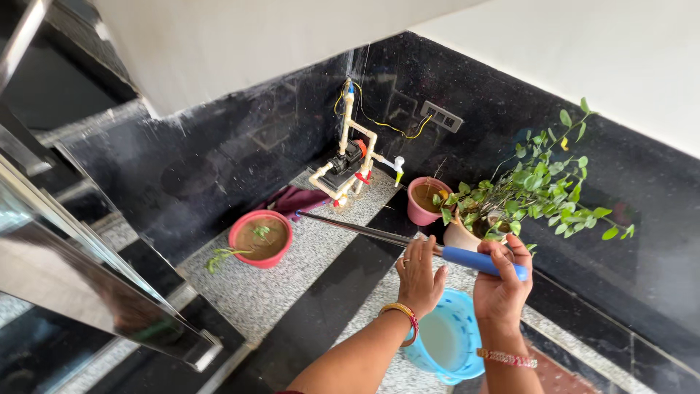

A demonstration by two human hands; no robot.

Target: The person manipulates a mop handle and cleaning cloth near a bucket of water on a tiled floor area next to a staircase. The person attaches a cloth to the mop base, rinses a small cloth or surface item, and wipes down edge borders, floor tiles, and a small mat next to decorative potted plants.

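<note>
My right hand (502,286) grips the blue handle of a long mop stick (481,261) whose metal shaft runs left toward a dark red mop head (295,198) lying in the far corner. My left hand (418,276) rests on the shaft just left of the blue grip, fingers loosely around it. Below both hands stands a light blue bucket (448,341) with pale water in it.
A red pot (260,238) with small sprouts sits on the speckled floor at left. A pink pot (425,200) and a leafy plant in a pale pot (536,191) stand by the black wall. A small pump with white pipes (348,164) fills the corner. A steel railing (87,270) runs along the left.
</note>
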